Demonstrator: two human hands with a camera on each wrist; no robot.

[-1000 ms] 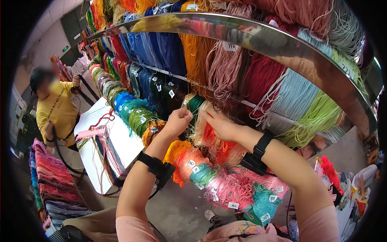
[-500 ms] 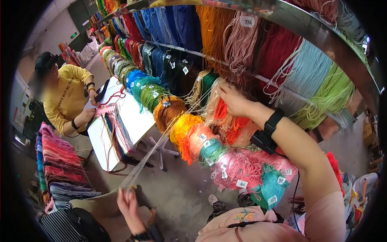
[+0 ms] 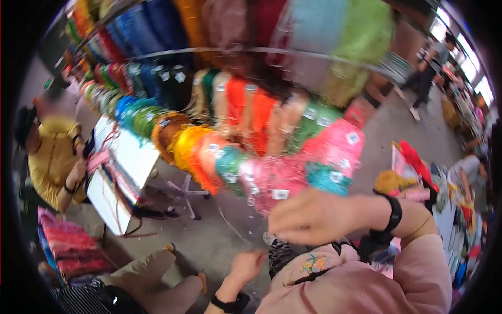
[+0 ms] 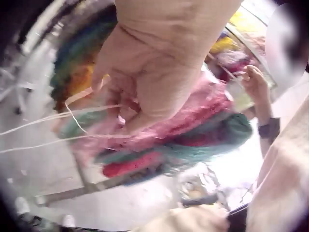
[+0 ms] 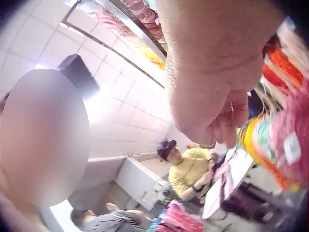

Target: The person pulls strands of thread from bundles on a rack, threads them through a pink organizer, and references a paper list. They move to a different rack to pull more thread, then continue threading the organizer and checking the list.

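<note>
Pale thread (image 4: 53, 116) runs between the curled fingers of my left hand (image 4: 154, 72) and trails off to the left in the left wrist view. In the head view my left hand (image 3: 247, 266) is low in front of my body, a faint strand rising from it. My right hand (image 3: 314, 217), blurred, is higher and to the right, in front of pink yarn (image 3: 277, 178). Its fingers bend inward in the right wrist view, where my right hand (image 5: 212, 82) shows no clear thread. Orange and cream skeins (image 3: 264, 112) hang behind the yarn-wrapped bar.
A person in yellow (image 3: 52, 162) stands at a white table (image 3: 130, 157) on the left. Hanging skeins (image 3: 308, 36) line a rack at the back. Red skeins (image 3: 78, 251) are at lower left. Someone walks (image 3: 429, 70) at upper right.
My right hand has left the hanging skeins and come down towards my body. My left hand has drawn thread away from the bar and is now nearer the middle. The head view has turned right.
</note>
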